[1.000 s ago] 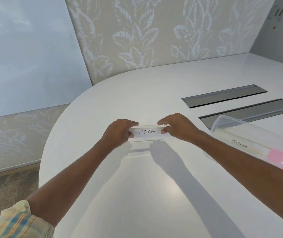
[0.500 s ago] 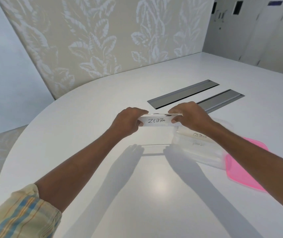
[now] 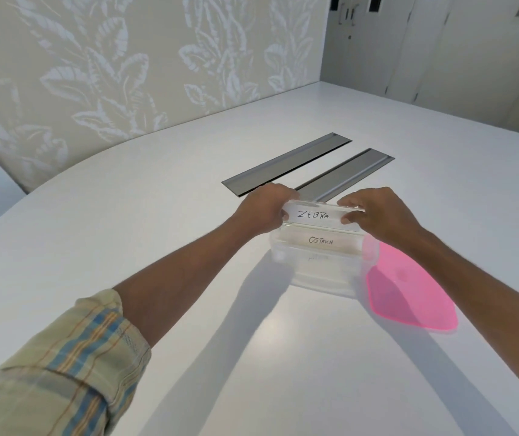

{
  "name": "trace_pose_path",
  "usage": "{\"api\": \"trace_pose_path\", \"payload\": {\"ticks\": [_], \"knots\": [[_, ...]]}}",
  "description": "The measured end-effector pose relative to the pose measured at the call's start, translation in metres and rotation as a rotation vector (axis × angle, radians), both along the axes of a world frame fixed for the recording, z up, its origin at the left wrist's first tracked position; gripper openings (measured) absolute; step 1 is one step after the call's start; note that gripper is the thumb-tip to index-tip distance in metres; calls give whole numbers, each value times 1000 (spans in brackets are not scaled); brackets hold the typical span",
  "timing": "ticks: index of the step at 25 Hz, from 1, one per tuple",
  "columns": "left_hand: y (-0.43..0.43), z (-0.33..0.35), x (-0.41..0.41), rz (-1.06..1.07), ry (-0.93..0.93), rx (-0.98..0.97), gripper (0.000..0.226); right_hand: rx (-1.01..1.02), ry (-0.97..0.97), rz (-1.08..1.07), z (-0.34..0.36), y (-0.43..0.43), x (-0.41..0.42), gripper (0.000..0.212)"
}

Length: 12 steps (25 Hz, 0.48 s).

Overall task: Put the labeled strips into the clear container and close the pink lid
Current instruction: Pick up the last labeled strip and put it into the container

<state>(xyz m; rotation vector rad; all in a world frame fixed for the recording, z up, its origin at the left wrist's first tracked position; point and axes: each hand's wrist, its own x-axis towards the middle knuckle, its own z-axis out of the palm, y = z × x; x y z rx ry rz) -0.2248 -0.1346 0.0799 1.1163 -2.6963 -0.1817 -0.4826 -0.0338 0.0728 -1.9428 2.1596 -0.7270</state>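
Note:
A white strip marked ZEBRA [image 3: 314, 216] is held level by its two ends over the far rim of the clear container [image 3: 321, 278]. My left hand [image 3: 264, 209] pinches its left end and my right hand [image 3: 377, 212] pinches its right end. Inside the container stands a strip marked OSTRICH [image 3: 321, 241], with another faintly lettered strip in front of it. The pink lid [image 3: 409, 297] lies flat on the table, touching the container's right side.
The white table [image 3: 126, 215] has a curved left edge. Two grey recessed slots [image 3: 283, 165] run diagonally just behind my hands. A leaf-patterned wall panel stands behind the table, and pale cabinet doors are at the far right.
Both hands have carried the ZEBRA strip to the right, from open table to above the clear container. The view has swung right with them.

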Motion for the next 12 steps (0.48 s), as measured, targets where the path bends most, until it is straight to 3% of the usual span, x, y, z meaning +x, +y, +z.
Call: {"api": "trace_pose_path", "payload": {"ticks": [8, 12], "knots": [[-8, -23, -39, -51, -71, 59, 52, 114, 90, 15, -19, 1, -26, 37], [-11, -32, -41, -25, -142, 31, 49, 163, 174, 62, -23, -5, -18, 27]]}}
